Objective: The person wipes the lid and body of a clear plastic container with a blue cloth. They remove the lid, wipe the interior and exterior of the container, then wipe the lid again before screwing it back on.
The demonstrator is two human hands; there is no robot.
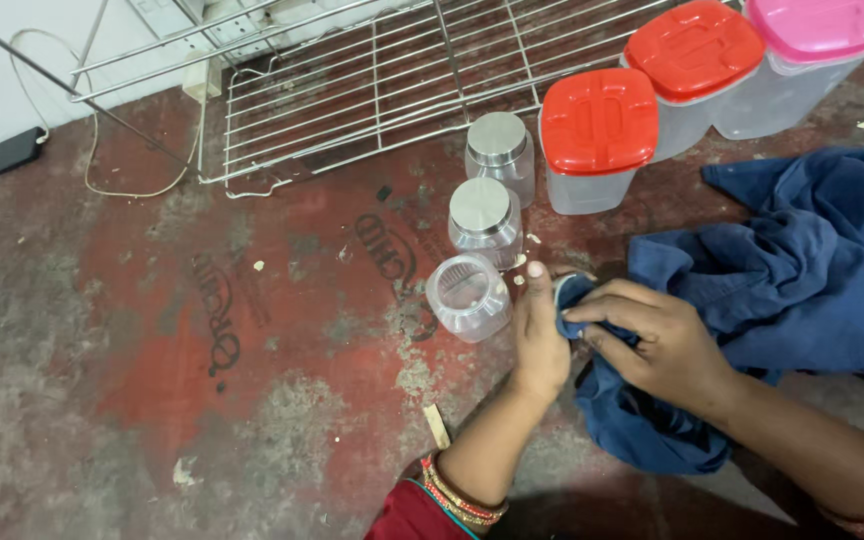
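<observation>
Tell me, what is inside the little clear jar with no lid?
The open jar looks empty: only its clear walls and the worn red table show through. The left hand beside it holds a small round thing, mostly hidden by the blue cloth.

Showing bright, even, soft daylight with only faint shadows. Catching pale glare on the round brushed-steel jar lids point(497, 138), just beside the silver wire rack point(372, 75). Bending slightly at the edges beyond that rack. Staying sharp nearly throughout, without motion blur.

surface: worn red board point(152, 330) | on it: wire rack point(372, 80), jars point(482, 215), lidded tubs point(597, 140), blue cloth point(792, 270)
</observation>
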